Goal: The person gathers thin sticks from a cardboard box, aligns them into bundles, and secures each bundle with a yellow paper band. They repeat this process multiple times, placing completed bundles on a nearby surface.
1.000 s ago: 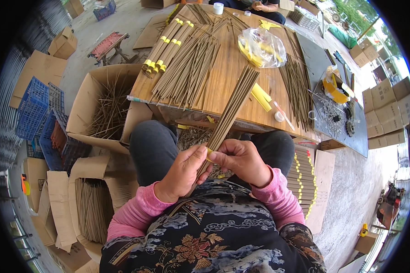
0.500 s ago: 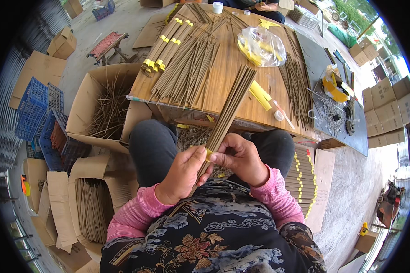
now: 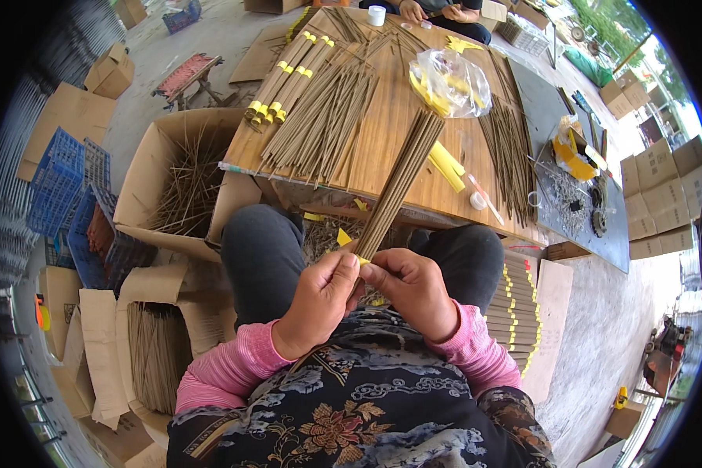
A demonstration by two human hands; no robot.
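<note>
Over my lap, a bundle of brown incense sticks (image 3: 400,183) slants up toward the table. My left hand (image 3: 317,290) is closed round its lower part, thumb on top. A yellow paper strip (image 3: 344,237) wraps the bundle there, one pointed end sticking out beyond my left fingers. Close beside it, my right hand (image 3: 415,285) pinches the strip at the bundle's right side with thumb and forefinger. On the table lie loose incense sticks (image 3: 320,125), finished bundles with yellow bands (image 3: 288,78) and flat yellow strips (image 3: 446,165).
The wooden table (image 3: 394,93) bears a clear plastic bag (image 3: 452,82) of yellow paper and a white tape roll (image 3: 476,200). Cardboard boxes of sticks (image 3: 160,355) stand at my left. Banded bundles (image 3: 515,308) lie by my right knee. Another person's hands (image 3: 413,10) are across the table.
The yellow strip's pointed end now shows left of the bundle, above my left hand. My right hand has turned slightly, its fingers more closed. Across the table, the other person's hands have come into view.
</note>
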